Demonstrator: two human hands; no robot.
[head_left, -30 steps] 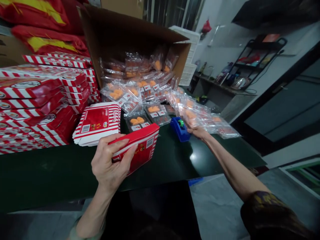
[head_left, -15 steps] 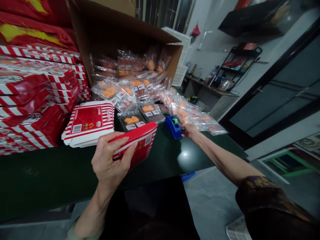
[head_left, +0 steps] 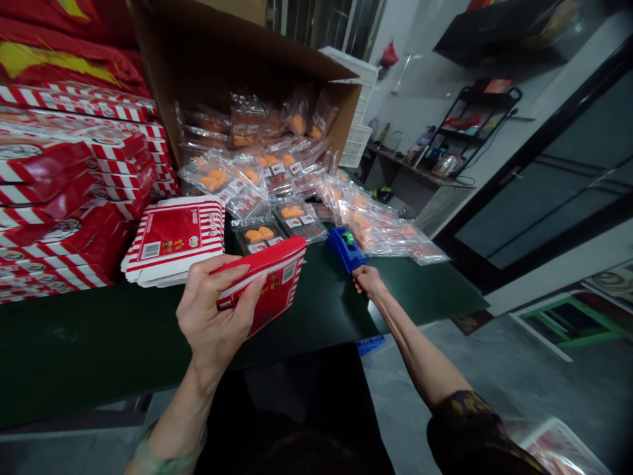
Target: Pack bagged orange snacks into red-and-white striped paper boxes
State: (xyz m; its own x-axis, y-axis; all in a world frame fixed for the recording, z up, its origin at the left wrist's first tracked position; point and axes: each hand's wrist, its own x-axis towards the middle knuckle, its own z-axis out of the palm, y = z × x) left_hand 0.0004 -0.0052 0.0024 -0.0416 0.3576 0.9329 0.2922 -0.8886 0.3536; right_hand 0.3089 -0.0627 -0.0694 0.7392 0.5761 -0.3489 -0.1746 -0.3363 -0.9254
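My left hand [head_left: 215,310] is closed around a red-and-white striped cardboard box [head_left: 274,287], thumb on the near face and fingers over the top. The box is tilted above the table, its printed side with a barcode towards me. My right hand [head_left: 368,282] is at the near end of a blue tape dispenser [head_left: 341,251] that carries a green-cored roll. Its fingers are pinched together; whatever they hold is too small to make out. Beyond the box lie clear packets [head_left: 260,235] with orange pieces inside.
Flat striped cartons [head_left: 173,237] lie stacked to the left, beside piles of striped boxes [head_left: 54,224]. An open cardboard carton [head_left: 341,112] lies on its side behind, with many clear packets spilling out. More packets [head_left: 370,221] spread rightwards across the green table [head_left: 119,343].
My right hand has moved from the dispenser's right side nearer to me, to its near end. The box in my left hand has shifted slightly left and towards me.
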